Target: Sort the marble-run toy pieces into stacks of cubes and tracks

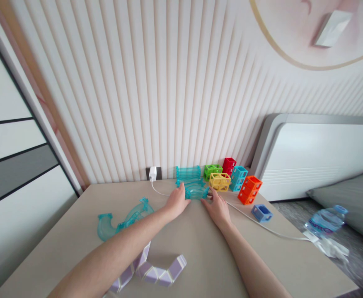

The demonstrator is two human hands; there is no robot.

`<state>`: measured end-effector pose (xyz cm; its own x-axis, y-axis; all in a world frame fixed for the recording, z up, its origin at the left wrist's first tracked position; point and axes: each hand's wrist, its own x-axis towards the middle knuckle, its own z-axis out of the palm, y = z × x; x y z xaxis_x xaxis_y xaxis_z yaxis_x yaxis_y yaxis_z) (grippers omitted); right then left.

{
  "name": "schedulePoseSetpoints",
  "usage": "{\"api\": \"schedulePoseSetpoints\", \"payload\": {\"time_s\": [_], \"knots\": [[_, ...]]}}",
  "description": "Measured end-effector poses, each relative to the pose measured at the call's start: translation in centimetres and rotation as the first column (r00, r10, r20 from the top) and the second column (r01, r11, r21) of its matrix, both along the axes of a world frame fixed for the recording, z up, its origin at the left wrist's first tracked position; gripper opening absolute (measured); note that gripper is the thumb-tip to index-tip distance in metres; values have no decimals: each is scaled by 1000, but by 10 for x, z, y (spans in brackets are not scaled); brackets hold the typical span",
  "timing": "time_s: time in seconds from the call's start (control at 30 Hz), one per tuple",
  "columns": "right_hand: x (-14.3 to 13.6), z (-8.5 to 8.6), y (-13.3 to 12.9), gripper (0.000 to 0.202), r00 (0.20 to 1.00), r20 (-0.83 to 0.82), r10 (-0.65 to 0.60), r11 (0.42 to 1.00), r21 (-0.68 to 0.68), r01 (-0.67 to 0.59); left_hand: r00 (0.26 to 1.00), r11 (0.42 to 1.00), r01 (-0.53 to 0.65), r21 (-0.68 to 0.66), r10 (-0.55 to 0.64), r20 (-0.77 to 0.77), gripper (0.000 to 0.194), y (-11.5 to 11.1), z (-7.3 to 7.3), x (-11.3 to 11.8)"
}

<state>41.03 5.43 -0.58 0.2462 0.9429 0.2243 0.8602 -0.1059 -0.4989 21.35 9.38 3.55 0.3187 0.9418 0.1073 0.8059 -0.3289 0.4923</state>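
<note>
A translucent turquoise tube piece (196, 193) lies near the back of the table, between my two hands. My left hand (177, 201) has its fingers closed at the piece's left end. At the right end, the fingers of my right hand (218, 208) press against it, partly hiding that end. Just behind stand more turquoise tube pieces (188, 172) close to the wall. Curved turquoise tubes (108, 227) rest on the left of the table, partly covered by my left forearm. Beneath that forearm runs a lilac and white folding snake puzzle (158, 274).
Right of my hands are open-frame blocks: green (213, 166), yellow (219, 182), red (229, 165), turquoise (238, 179), orange (250, 190) and blue (262, 212). A white cable (271, 234) crosses the table (281, 269) from a wall charger (152, 174). A water bottle (326, 220) lies beyond the right edge.
</note>
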Motion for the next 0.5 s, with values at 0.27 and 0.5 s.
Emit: {"api": "schedulePoseSetpoints", "payload": {"time_s": [0.27,0.5], "knots": [[5,-5,4,61,1000,26,4,1000,2,-4,983,974,29,223,-68,172,37,-5,37,-51],[2,-3,2,61,999,45,7,1000,26,-8,922,906,-130,403,-39,384,25,-19,47,-175]]}}
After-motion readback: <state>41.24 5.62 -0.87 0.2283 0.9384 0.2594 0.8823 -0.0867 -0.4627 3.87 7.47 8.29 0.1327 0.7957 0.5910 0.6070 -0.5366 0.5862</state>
